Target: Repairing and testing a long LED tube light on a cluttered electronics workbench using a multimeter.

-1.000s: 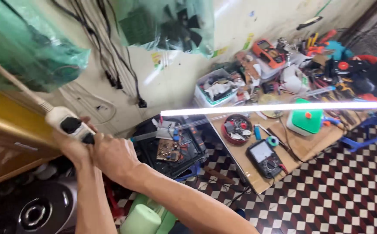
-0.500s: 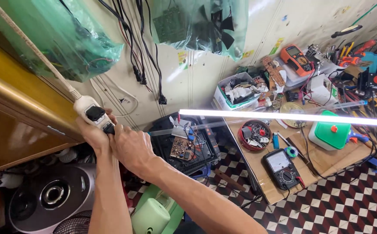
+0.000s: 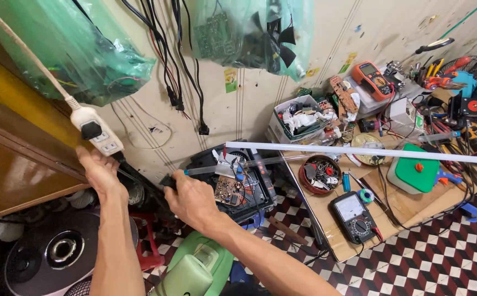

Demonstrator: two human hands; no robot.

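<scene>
A white power strip (image 3: 97, 133) hangs on its cord against the wall at the left, with one black plug still seated in its top socket. My left hand (image 3: 100, 172) is just under the strip, fingers curled at its lower end. My right hand (image 3: 192, 200) is shut on a black plug (image 3: 167, 181), held clear of the strip and to its lower right. A long white tube lamp (image 3: 359, 151), unlit, lies across the workbench (image 3: 408, 211) from the middle to the right edge.
On the bench are a black multimeter (image 3: 354, 215), an orange meter (image 3: 374, 79), a bowl of small parts (image 3: 319, 174), a green-lidded box (image 3: 414, 175) and tools. Green plastic bags (image 3: 79, 60) and black cables hang on the wall. A green appliance (image 3: 197, 268) stands on the checkered floor.
The tube lamp was glowing and is now dark. My right hand has drawn the black plug away from the power strip, and my left hand has slid below the strip.
</scene>
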